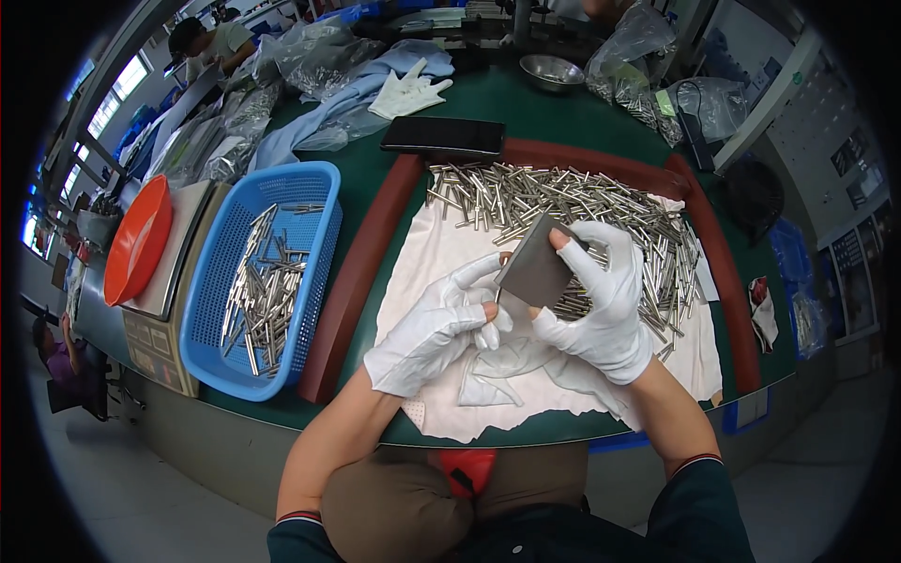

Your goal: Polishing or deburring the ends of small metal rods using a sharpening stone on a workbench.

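Observation:
My right hand (605,310), in a white glove with bare fingertips, grips a flat dark grey square pad (537,267) by its right side and holds it tilted above the cloth. Close against the pad's left edge is my left hand (436,324), gloved the same way, its fingers curled in a pinch. What lies between those fingers is mostly hidden by the pad. Behind both hands spreads a heap of thin metal pins (526,199) on a pale pink cloth (404,291). A crumpled white cloth (535,375) lies below my hands.
Dark red wooden rails (361,272) frame the cloth. To the left stand a blue basket (322,253) with more pins and a scale bearing an orange dish (141,239). Farther back are a black phone (443,135), a white glove (410,91) and a metal bowl (552,70).

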Demonstrator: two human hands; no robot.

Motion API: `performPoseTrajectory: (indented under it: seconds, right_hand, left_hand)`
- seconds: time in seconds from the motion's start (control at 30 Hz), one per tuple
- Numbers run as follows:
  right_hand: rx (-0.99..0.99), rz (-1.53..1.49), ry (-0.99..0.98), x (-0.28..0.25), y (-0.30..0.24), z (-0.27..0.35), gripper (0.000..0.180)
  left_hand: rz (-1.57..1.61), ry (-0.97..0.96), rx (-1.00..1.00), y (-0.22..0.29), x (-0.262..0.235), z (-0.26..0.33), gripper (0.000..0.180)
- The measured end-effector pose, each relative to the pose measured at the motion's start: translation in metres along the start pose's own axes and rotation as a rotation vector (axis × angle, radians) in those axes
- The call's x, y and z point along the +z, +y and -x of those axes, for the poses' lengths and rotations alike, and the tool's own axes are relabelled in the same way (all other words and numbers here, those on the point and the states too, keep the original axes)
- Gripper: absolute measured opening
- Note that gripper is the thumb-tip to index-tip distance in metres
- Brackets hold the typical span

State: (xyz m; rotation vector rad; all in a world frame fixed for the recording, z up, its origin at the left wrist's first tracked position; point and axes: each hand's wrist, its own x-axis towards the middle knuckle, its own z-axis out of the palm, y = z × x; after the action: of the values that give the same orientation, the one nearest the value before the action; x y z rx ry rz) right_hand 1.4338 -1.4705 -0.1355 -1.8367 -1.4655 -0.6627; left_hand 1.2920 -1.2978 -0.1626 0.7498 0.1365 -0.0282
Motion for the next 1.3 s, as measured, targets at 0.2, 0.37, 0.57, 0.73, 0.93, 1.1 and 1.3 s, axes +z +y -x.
performPoseTrajectory:
  seconds: [0.2,0.37,0.57,0.73,0.93,1.1,1.3]
  right_hand:
    - [-0.068,0.078,-0.032,0.001,-0.007,-0.003,0.077]
    - [-0.086,0.053,0.04,0.001,-0.006,-0.003,0.075]
    - [-0.1,0.078,0.007,-0.001,-0.004,-0.004,0.076]
    - [0.024,-0.03,0.13,-0.006,0.009,-0.004,0.075]
    - [0.069,0.011,0.252,-0.002,0.028,-0.002,0.075]
    - [0.103,0.024,0.245,-0.002,0.029,-0.001,0.071]
    - [0.124,0.016,0.233,-0.007,0.029,-0.002,0.071]
  left_hand:
    - [-0.189,0.065,-0.02,0.002,0.004,0.003,0.071]
    - [-0.128,0.136,0.021,0.0,0.006,0.003,0.065]
    - [-0.12,0.126,0.025,0.005,0.007,0.003,0.067]
    - [-0.509,0.187,0.049,0.009,0.018,0.009,0.061]
    - [-1.154,0.025,0.211,0.003,0.038,0.02,0.054]
    - [-1.886,-0.178,0.13,-0.007,0.052,0.014,0.052]
    - [-1.858,-0.171,0.236,0.002,0.06,0.016,0.044]
